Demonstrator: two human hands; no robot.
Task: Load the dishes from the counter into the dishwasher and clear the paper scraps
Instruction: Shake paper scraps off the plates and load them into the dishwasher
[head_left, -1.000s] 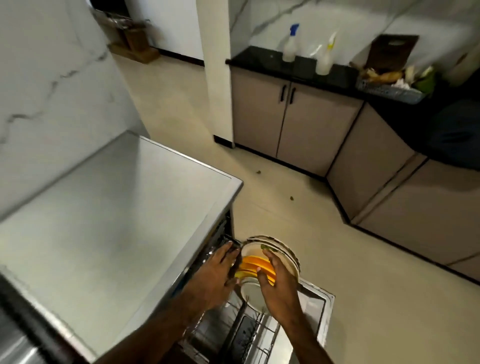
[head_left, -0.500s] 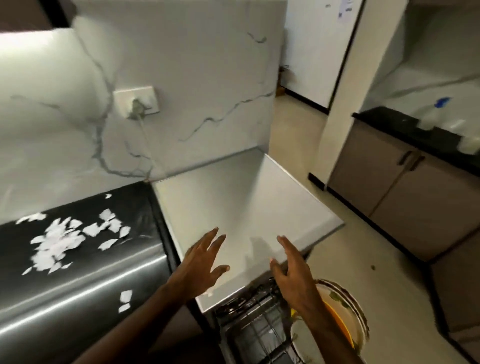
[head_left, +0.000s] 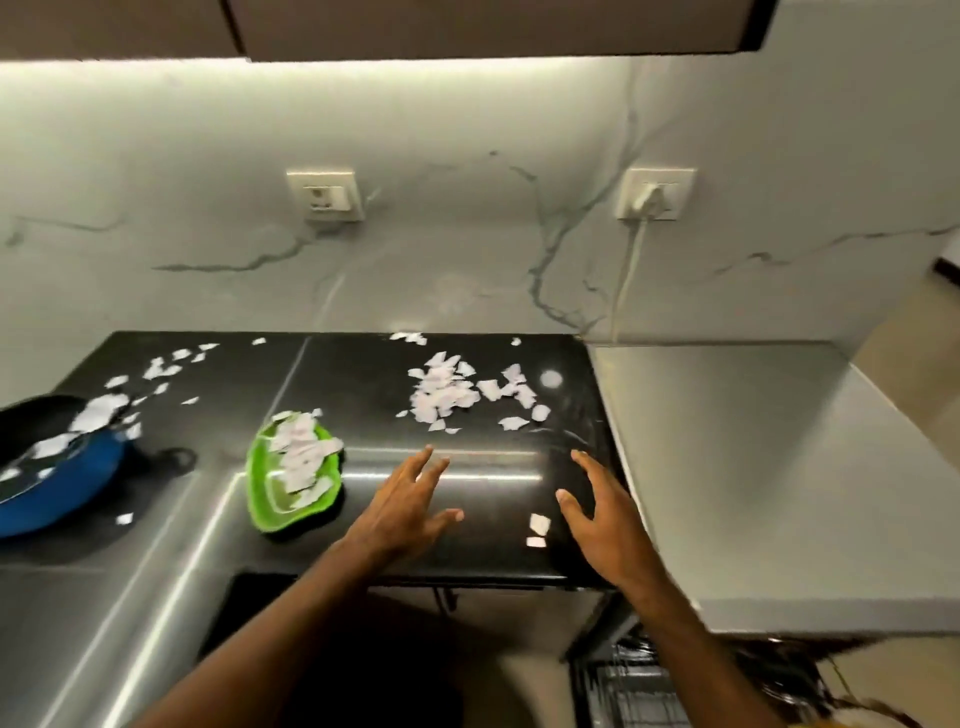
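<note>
Head view, green dish (head_left: 260, 483), blue pan (head_left: 57, 499) hold paper scraps (head_left: 301, 457), left hand (head_left: 405, 512), right hand (head_left: 602, 519) grip released

Your left grip (head_left: 410, 512) and right grip (head_left: 608, 525) are bare hands; both your forearms run bare down to the view's lower edge.

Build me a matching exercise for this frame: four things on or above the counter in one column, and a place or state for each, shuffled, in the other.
Things:
1 green dish
2 blue pan
3 right wall socket
4 left wall socket

Places or states:
A has a plug in it
B at the picture's left edge
C nothing plugged in
D just left of the left hand

Pairs: 1-D; 2-B; 3-A; 4-C
</note>
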